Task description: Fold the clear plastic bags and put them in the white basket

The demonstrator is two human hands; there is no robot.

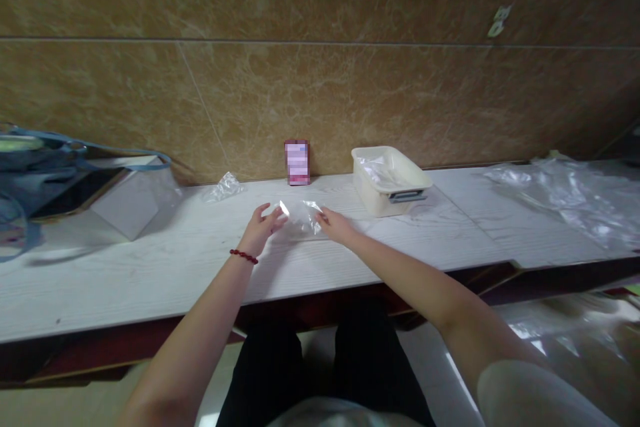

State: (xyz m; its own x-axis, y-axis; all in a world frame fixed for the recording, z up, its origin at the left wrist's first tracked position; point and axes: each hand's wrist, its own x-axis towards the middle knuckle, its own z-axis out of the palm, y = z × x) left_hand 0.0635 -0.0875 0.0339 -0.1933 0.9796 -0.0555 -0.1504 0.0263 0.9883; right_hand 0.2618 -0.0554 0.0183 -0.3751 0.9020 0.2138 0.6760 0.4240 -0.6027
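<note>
A small clear plastic bag [303,217] is spread between my two hands, just above the white wood-grain tabletop [305,267]. My right hand [334,223] pinches its right edge between thumb and fingers. On the other side, my left hand [263,227] has its fingers apart at the bag's left edge; a red bead bracelet [244,256] circles that wrist. To the right stands a cream plastic bin [387,203] with clear plastic inside. A crumpled clear bag [225,188] lies left of my hands.
A phone [298,163] leans upright against the brown marbled wall [300,93]. At the left are a white box [135,203] and a blue denim bag [25,177]. Clear plastic sheets [575,193] cover the right end. The table's front edge [320,295] runs close before me.
</note>
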